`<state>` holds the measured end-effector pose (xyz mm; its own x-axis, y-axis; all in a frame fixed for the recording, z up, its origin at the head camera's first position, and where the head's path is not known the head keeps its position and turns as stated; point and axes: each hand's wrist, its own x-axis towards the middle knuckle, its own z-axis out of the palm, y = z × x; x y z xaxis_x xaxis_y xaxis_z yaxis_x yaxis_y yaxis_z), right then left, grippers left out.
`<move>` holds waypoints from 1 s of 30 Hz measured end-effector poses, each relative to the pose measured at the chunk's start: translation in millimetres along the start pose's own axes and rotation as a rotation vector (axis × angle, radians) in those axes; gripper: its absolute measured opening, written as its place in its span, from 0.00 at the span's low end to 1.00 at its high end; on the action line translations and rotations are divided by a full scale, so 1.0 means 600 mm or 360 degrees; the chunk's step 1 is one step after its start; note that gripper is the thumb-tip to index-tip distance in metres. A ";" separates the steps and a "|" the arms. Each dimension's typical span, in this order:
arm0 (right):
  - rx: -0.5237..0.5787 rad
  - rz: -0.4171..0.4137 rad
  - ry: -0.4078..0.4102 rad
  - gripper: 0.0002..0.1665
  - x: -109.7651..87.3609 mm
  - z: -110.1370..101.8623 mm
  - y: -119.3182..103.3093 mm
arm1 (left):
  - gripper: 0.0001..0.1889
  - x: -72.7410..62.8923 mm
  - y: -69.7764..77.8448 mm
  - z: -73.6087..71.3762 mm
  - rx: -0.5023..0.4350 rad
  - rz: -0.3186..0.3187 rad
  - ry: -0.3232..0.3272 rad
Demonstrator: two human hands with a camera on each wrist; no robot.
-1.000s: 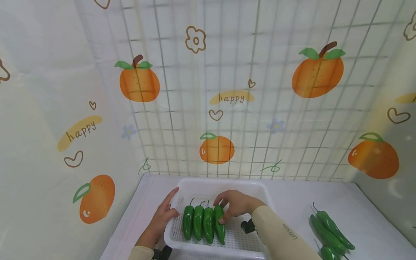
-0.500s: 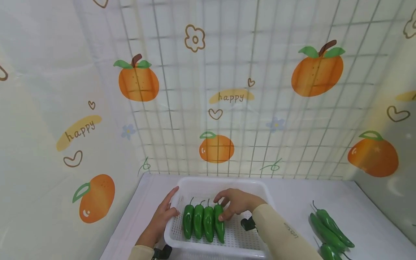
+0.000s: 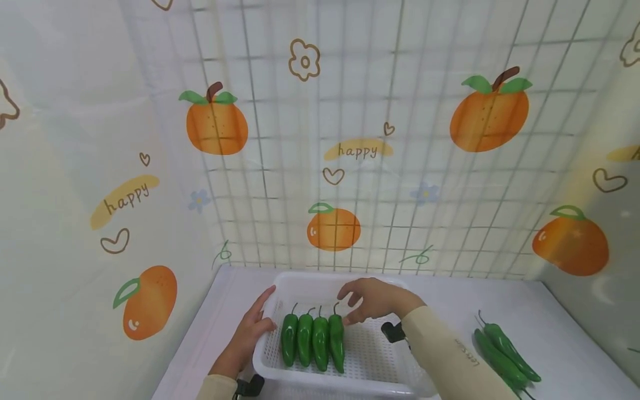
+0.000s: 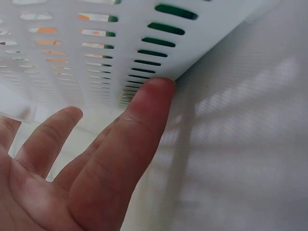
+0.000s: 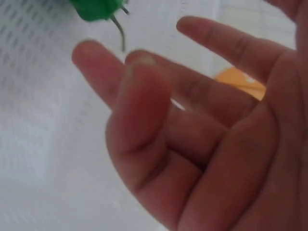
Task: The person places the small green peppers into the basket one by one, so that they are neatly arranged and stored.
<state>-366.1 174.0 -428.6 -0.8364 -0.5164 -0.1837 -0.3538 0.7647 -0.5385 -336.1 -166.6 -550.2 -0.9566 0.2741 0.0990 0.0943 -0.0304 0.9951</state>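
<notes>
Several green peppers (image 3: 320, 343) lie side by side in a white perforated basket (image 3: 300, 380), stems toward the back. My left hand (image 3: 247, 333) rests against the basket's left side, fingers mostly straight; in the left wrist view its thumb (image 4: 139, 120) touches the slotted wall. My right hand (image 3: 375, 300) is over the basket, just right of the rightmost pepper (image 3: 337, 344), with fingers relaxed and nothing between them. In the right wrist view, a green pepper (image 5: 97, 7) and its stem show beyond the fingertips, apart from them.
More green peppers (image 3: 505, 355) lie in a loose pile on the white table (image 3: 450, 333), right of the basket. A curtain printed with oranges (image 3: 333, 229) stands close behind and on both sides.
My right hand has let go of the rightmost pepper and lifted up and to the right. That pepper now lies straighter beside the others. My left hand stays at the basket.
</notes>
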 end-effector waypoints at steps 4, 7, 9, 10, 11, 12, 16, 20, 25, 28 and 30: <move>-0.0089 -0.0035 0.0084 0.33 -0.041 -0.036 0.005 | 0.46 0.000 0.001 0.002 0.0024 0.0005 0.0014; -0.0082 -0.0049 0.0159 0.33 -0.087 -0.059 0.016 | 0.46 -0.001 0.002 0.004 0.0052 0.0004 0.0037; -0.0065 -0.0043 0.0186 0.34 -0.124 -0.070 0.023 | 0.46 -0.003 0.002 0.005 0.0064 -0.0007 0.0050; -0.0063 -0.0027 0.0195 0.34 -0.143 -0.075 0.028 | 0.46 -0.004 0.002 0.006 0.0067 -0.0012 0.0053; -0.0061 0.0011 0.0201 0.34 -0.161 -0.079 0.032 | 0.46 -0.005 0.002 0.006 0.0065 -0.0013 0.0054; -0.0073 0.0034 0.0208 0.35 -0.180 -0.083 0.038 | 0.46 -0.005 0.001 0.006 0.0061 -0.0013 0.0054; -0.0102 0.0214 0.0244 0.37 -0.242 -0.088 0.070 | 0.46 -0.006 -0.002 0.005 0.0050 -0.0007 0.0064; -0.0099 0.0371 0.0275 0.39 -0.290 -0.079 0.099 | 0.46 -0.005 -0.005 0.001 0.0053 -0.0013 0.0082; -0.0045 0.0515 0.0236 0.42 -0.332 -0.059 0.138 | 0.46 -0.004 -0.007 -0.002 0.0063 -0.0009 0.0073; 0.0020 0.0535 0.0223 0.43 -0.355 -0.043 0.171 | 0.46 -0.002 -0.006 -0.002 0.0074 -0.0005 0.0073; 0.0069 0.0558 0.0205 0.44 -0.369 -0.031 0.195 | 0.46 -0.002 -0.005 0.001 0.0070 -0.0001 0.0065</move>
<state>-229.8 384.9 -435.4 -0.9504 -0.1713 -0.2595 -0.0210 0.8680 -0.4962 -335.4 -166.4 -553.5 -0.9670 0.2348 0.0989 0.1046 0.0122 0.9944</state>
